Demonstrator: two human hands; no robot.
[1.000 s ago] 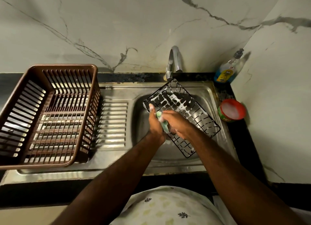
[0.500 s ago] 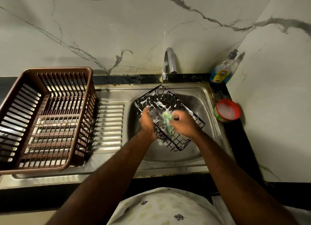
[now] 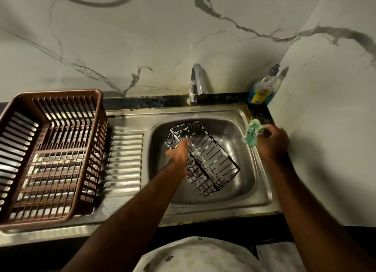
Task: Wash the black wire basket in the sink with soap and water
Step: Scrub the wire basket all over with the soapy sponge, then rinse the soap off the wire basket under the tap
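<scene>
After scrubbing inside the black wire basket (image 3: 211, 159) half a second earlier, carried the green sponge (image 3: 252, 134) out to the right rim of the sink (image 3: 262, 190), pinched in the fingers of the right hand (image 3: 272, 141). Kept the sudsy basket tilted in the basin, left hand (image 3: 179, 153) curled over its wire. Judged soaping done, rinsing under the tap (image 3: 198, 82) outstanding.

Left grip (image 3: 178, 154) low, fingers curled — right grip (image 3: 272, 142) out sideways, pinching
</scene>
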